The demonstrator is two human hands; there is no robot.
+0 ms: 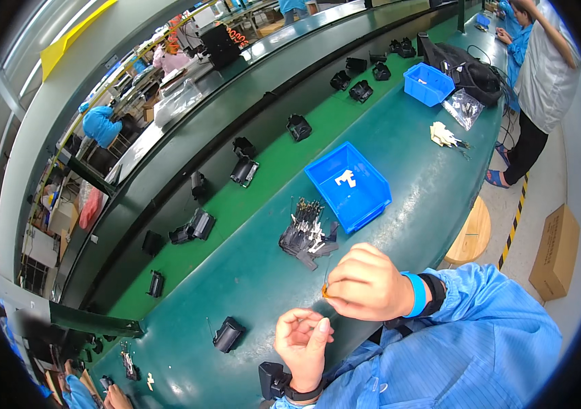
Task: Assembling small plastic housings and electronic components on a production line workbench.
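My right hand (pixel 369 285), in a blue sleeve with a blue band at the wrist, is closed in a pinch. A small orange piece (pixel 325 292) with a thin dark wire sticking up shows at its fingertips; its exact kind is too small to make out. Just below and to the left, my left hand (pixel 306 344) is palm up with loosely curled fingers and the thumb apart, and nothing shows in it. Ahead of the hands lies a pile of black parts with thin wires and white ends (pixel 309 235). One black plastic housing (pixel 228 334) sits left of my left hand.
A blue bin (pixel 350 213) with a few white pieces stands beyond the pile. Several black housings (pixel 243 170) line the green belt. Farther right are a smaller blue bin (pixel 428 85), a clear bag (pixel 463 109) and pale strips (pixel 444 134). A co-worker's hand (pixel 117 397) shows lower left.
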